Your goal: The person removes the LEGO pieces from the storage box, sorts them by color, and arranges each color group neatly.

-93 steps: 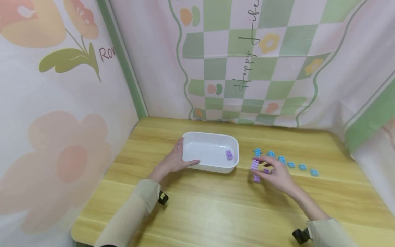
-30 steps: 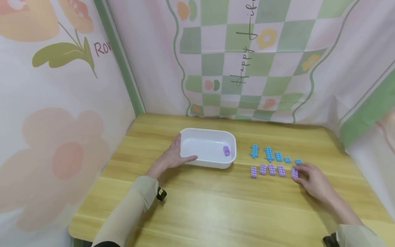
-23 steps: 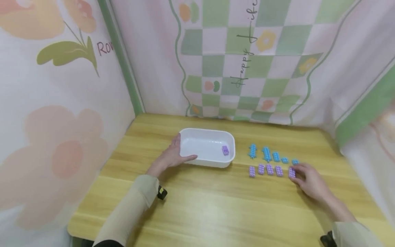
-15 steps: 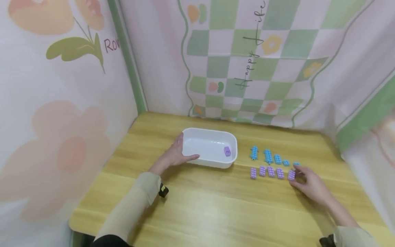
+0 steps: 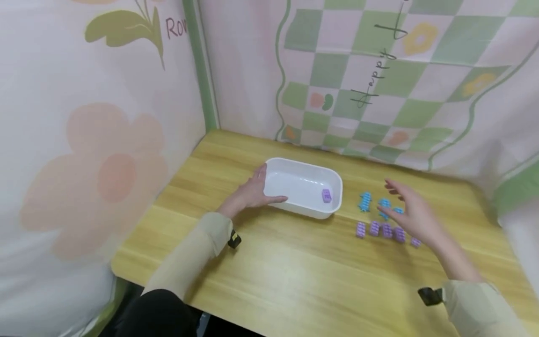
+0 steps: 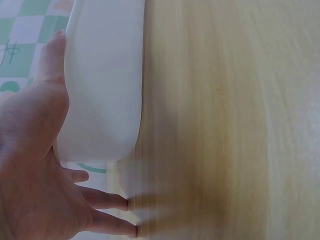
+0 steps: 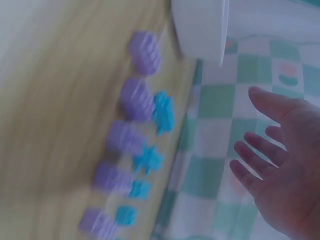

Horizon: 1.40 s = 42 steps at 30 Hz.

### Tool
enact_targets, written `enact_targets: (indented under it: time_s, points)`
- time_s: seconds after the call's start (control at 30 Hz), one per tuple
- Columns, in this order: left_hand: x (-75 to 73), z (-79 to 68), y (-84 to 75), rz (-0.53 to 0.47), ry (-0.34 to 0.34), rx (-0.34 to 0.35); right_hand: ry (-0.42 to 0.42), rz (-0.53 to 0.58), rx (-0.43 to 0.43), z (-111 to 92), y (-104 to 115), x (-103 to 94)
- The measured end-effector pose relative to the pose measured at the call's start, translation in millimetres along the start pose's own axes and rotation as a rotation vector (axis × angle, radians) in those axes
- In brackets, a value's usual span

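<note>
My left hand [image 5: 251, 191] rests at the left end of a white plastic tub [image 5: 305, 210]. Its thumb lies along the near wall and its other fingers are straight; in the left wrist view two fingertips appear to touch the table. One purple toy building brick [image 5: 326, 195] lies inside the tub at the right. My right hand [image 5: 417, 215] is raised over the right side with spread fingers, holding nothing. Below it runs a row of several purple bricks [image 5: 360, 230]. Behind them are several blue pieces [image 5: 365, 201], partly hidden by the hand in the head view.
The wooden table [image 5: 269, 276] has its near edge at the lower left. A printed checkered curtain [image 5: 362, 93] hangs behind it, and a flowered curtain [image 5: 105, 187] hangs along the left side. A dark-clothed knee [image 5: 157, 313] is below the near edge.
My right hand has let go of the purple brick at the row's right end and risen above the blue pieces, fingers spreading. The left hand stays at the tub. The head view has shifted.
</note>
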<state>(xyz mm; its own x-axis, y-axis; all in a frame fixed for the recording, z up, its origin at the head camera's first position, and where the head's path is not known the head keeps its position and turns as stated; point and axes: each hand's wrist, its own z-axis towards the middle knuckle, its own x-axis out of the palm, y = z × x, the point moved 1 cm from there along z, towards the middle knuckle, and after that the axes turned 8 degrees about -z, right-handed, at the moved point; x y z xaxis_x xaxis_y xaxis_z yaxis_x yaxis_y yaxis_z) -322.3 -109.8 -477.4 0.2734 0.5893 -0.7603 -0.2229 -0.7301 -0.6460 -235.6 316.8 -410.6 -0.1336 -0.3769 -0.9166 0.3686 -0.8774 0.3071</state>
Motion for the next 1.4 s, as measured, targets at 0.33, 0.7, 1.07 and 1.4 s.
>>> enact_targets:
  time_s: [0.33,0.7,1.07,1.4]
  points:
    - [2.6,-1.3,-5.9,-0.024,0.008,-0.012,0.085,0.044,-0.083,64,48,28.7]
    - [3.5,-4.1,-8.1,-0.021,0.011,-0.006,0.243,-0.061,-0.105,99,55,58.4]
    - [1.3,-4.7,-7.4,-0.014,-0.017,-0.008,0.398,-0.184,-0.146,117,66,67.9]
    - [2.9,-8.5,-5.1,-0.022,-0.017,-0.014,0.415,-0.290,-0.120,123,68,85.0]
